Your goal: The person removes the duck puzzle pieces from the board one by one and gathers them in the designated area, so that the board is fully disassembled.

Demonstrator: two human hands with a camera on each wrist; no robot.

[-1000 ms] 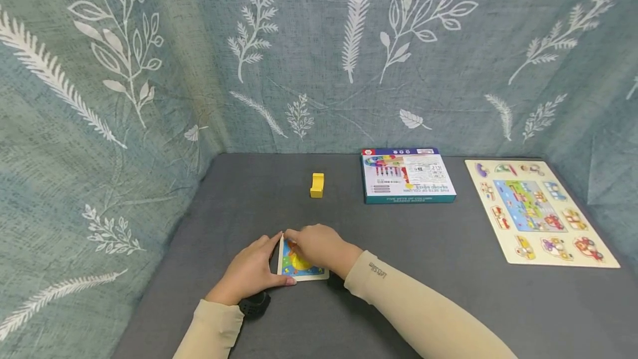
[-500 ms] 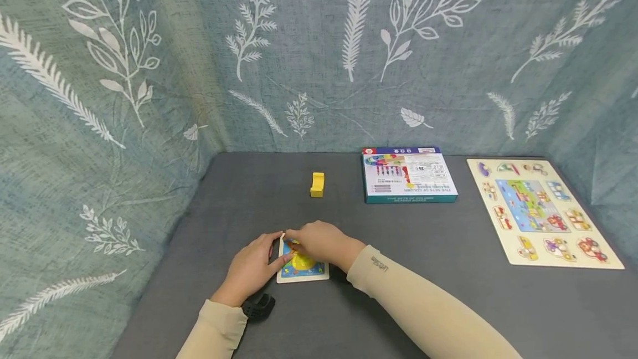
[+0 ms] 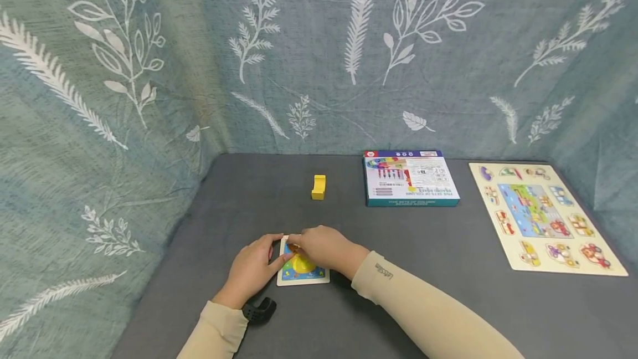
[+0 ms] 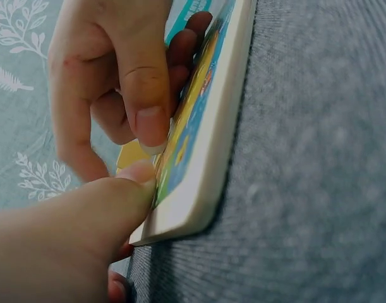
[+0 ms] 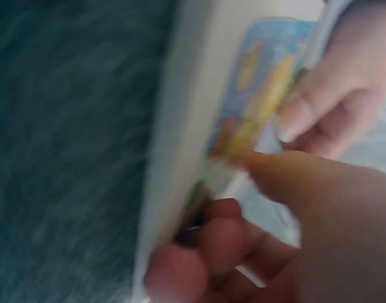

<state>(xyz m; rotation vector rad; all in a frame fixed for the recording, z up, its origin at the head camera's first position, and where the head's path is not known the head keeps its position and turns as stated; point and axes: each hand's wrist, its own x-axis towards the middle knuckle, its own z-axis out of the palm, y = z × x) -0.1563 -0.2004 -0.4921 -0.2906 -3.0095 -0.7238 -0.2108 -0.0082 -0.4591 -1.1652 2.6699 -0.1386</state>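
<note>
A small square picture puzzle (image 3: 302, 280) with a pale frame and a yellow figure on blue lies on the dark table. My left hand (image 3: 253, 266) grips its left side, the thumb on the picture and the other fingers along the edge. From the right, my right hand (image 3: 324, 245) reaches over the puzzle, its fingers curled at the upper left part. In the right wrist view, its fingertips are at a small dark green puzzle piece (image 5: 196, 199), beside a bare greyish patch; the view is blurred. My right hand hides much of the picture.
A small yellow block (image 3: 318, 188) with a hollowed side stands behind the puzzle. Further right lie a flat printed box (image 3: 411, 179) and a large pale puzzle board (image 3: 543, 220) with vehicle pictures. A leaf-patterned curtain (image 3: 319, 60) borders the table at back and sides.
My left thumb has moved from the puzzle's lower edge up onto the picture. My right hand stays over the upper left part, its fingers shifting slightly.
</note>
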